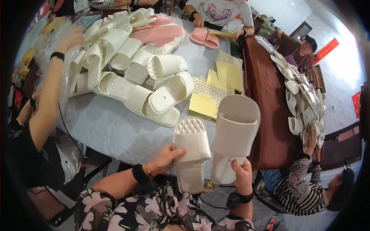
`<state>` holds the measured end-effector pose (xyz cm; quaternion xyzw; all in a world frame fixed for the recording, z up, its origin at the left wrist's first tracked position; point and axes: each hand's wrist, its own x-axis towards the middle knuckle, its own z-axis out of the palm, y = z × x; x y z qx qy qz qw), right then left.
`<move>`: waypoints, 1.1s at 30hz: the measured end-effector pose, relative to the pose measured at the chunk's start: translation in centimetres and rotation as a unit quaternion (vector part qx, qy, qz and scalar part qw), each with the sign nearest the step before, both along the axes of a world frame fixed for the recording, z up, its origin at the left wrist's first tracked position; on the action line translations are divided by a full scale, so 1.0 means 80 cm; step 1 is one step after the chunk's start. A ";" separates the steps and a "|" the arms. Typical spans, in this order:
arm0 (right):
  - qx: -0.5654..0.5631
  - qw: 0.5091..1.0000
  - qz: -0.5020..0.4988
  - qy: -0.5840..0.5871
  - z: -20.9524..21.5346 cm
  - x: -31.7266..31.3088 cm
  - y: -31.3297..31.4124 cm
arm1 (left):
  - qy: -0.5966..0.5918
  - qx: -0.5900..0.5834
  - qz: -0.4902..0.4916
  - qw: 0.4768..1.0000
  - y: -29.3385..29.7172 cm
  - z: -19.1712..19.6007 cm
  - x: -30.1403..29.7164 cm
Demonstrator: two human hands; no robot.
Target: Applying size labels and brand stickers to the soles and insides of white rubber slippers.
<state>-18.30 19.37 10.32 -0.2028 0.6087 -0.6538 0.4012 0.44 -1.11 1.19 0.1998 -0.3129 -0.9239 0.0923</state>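
My left hand (166, 157) grips a white slide slipper (191, 152) at its side, thumb on the edge of its strap. The slipper is upright, with its bumpy insole showing at the top. A second white slipper (236, 129) is in my right hand (243, 174), with my thumb pressed on the heel close to a small printed sticker (229, 160). Its strap and toe opening are toward the table. The two slippers are held side by side, slightly apart, over the near table edge. The fingers behind both are mostly hidden.
White slippers (111, 42) and pink slippers (158, 34) are heaped on the grey-covered table (111, 133). Yellow sticker sheets (229, 75) lie ahead. A co-worker across handles pink slippers (205, 37). More white slippers (306, 100) line the right; another person's arm (50, 100) reaches in left.
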 end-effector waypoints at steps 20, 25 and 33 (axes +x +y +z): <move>0.322 0.845 0.038 0.424 -0.064 0.004 -0.011 | -0.208 -0.742 0.144 0.621 -0.029 0.010 0.010; 0.286 0.806 0.001 0.518 -0.065 0.007 -0.014 | -0.165 -0.784 0.134 0.583 -0.021 0.022 0.006; 0.232 0.886 -0.002 0.402 -0.075 0.018 -0.015 | 0.105 -0.831 0.105 0.536 0.022 0.028 -0.009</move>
